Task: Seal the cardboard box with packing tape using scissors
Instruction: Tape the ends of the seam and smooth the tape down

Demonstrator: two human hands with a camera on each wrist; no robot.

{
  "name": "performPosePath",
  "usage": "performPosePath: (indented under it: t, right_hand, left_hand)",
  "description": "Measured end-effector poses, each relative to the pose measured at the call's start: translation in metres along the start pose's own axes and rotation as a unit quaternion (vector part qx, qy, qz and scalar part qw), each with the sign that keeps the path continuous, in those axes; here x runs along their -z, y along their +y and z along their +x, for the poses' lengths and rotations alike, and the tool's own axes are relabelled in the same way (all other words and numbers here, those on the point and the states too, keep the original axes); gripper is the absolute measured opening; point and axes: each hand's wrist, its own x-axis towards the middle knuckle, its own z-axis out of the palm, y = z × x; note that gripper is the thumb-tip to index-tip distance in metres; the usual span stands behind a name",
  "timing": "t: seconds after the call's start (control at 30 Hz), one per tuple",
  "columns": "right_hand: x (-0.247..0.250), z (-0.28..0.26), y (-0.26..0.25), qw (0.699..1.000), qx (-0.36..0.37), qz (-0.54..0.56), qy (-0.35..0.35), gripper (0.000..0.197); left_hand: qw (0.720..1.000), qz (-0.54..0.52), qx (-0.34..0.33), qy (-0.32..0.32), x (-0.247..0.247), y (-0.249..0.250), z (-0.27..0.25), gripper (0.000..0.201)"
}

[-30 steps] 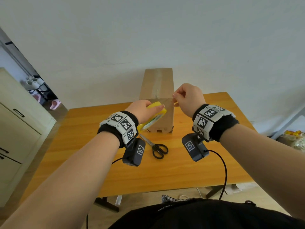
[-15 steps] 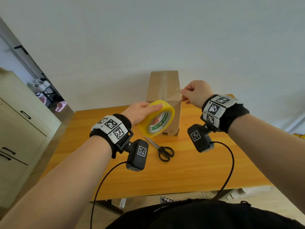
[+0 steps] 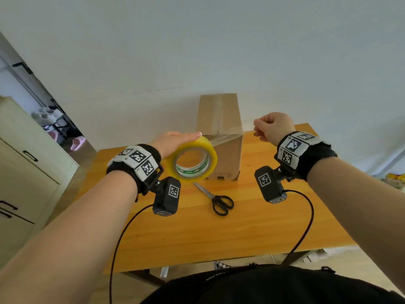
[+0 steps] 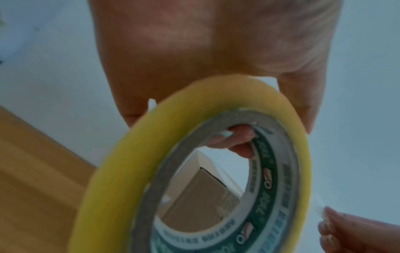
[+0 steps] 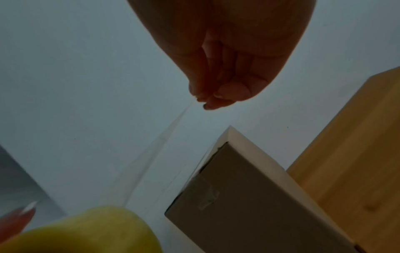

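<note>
Left hand (image 3: 173, 142) grips tape roll (image 3: 192, 159) mid-air before box (image 3: 220, 137); right hand (image 3: 272, 128) pinches free tape end, strip taut. Scissors (image 3: 215, 199) on table (image 3: 219, 233). Risk: strip sags, sticks to itself or lands crooked.

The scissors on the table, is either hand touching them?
Apart. The head view shows the scissors lying alone on the table; the left hand grips the tape roll, the right hand pinches its pulled-out end.

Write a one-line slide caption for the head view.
Left hand holds yellow packing tape roll; right hand pinches its clear strip before brown cardboard box.
</note>
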Motion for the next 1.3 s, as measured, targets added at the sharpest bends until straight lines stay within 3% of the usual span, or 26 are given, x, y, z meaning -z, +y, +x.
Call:
performPosePath:
  t: [0.17, 0.27, 0.37, 0.47, 0.57, 0.67, 0.83, 0.97, 1.07, 1.2, 1.3]
  right_hand:
    - [-0.006, -0.005, 0.005, 0.998, -0.024, 0.05, -0.043, 0.018]
    - [-0.009, -0.005, 0.006, 1.0, 0.002, 0.017, -0.012, 0.013]
    - [-0.01, -0.002, 0.009, 1.0, -0.017, 0.011, 0.011, 0.015]
    - [-0.008, 0.0, 0.011, 0.999, -0.04, 0.025, 0.025, 0.017]
    - [-0.011, 0.001, 0.014, 0.998, -0.051, 0.026, 0.025, 0.017]
    - [-0.013, 0.002, 0.016, 0.996, -0.077, 0.034, 0.032, 0.015]
    - [-0.009, 0.004, 0.019, 0.995, -0.081, 0.034, 0.048, 0.016]
    - [-0.008, 0.006, 0.022, 0.994, -0.09, 0.032, 0.047, 0.017]
    - [-0.009, 0.006, 0.022, 0.995, -0.089, 0.017, 0.046, 0.018]
    - [-0.009, 0.007, 0.019, 0.995, -0.079, 0.017, 0.052, 0.019]
    - [-0.013, 0.007, 0.022, 0.996, -0.073, 0.009, 0.056, 0.018]
  left_hand:
    - [0.996, 0.084, -0.024, 0.012, 0.003, -0.004, 0.005, 0.04]
    - [0.989, 0.142, -0.026, 0.02, 0.003, -0.007, 0.008, 0.042]
    - [0.982, 0.179, -0.031, 0.048, 0.005, -0.009, 0.014, 0.059]
    - [0.945, 0.317, -0.008, 0.073, 0.01, -0.014, 0.016, 0.079]
    - [0.919, 0.382, -0.006, 0.095, 0.012, -0.017, 0.017, 0.081]
    - [0.933, 0.353, -0.015, 0.071, 0.013, -0.016, 0.021, 0.081]
    - [0.99, 0.139, -0.011, 0.01, 0.02, -0.021, 0.022, 0.041]
    - [0.997, 0.036, 0.019, 0.059, 0.033, -0.035, 0.027, 0.059]
    - [0.99, 0.118, 0.003, 0.072, 0.041, -0.042, 0.034, 0.055]
    - [0.931, 0.351, -0.008, 0.106, 0.046, -0.048, 0.038, 0.057]
    - [0.917, 0.378, -0.018, 0.122, 0.047, -0.044, 0.042, 0.058]
